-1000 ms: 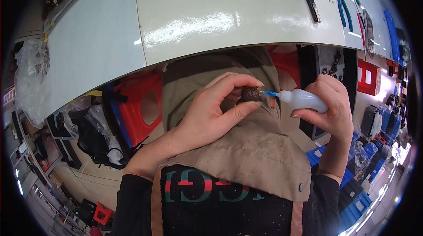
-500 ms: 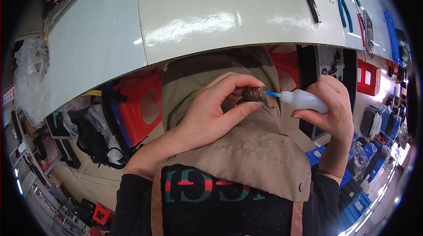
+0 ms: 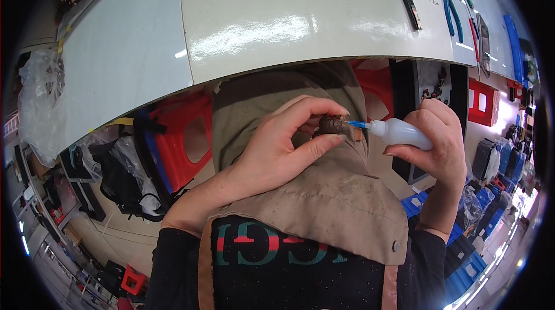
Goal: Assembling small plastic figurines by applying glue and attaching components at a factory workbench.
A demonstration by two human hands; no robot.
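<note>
Left hand (image 3: 277, 148) pinches a small dark round bead (image 3: 330, 125) between thumb and fingertips, held over my lap, below the near edge of the bench (image 3: 289, 26). Right hand (image 3: 430, 145) is closed around a small white squeeze bottle (image 3: 400, 133); its blue needle tip (image 3: 356, 124) touches the bead's right side. Step in hand, as I judge it: dosing a drop onto the bead. Next move calls for a light squeeze, tip kept steady, bead not rolled. Bench top is white and glossy; pliers (image 3: 450, 6) lie near its far right corner. Red stool (image 3: 185, 136) under the bench at left, blue bins (image 3: 462, 264) on the floor at right.
</note>
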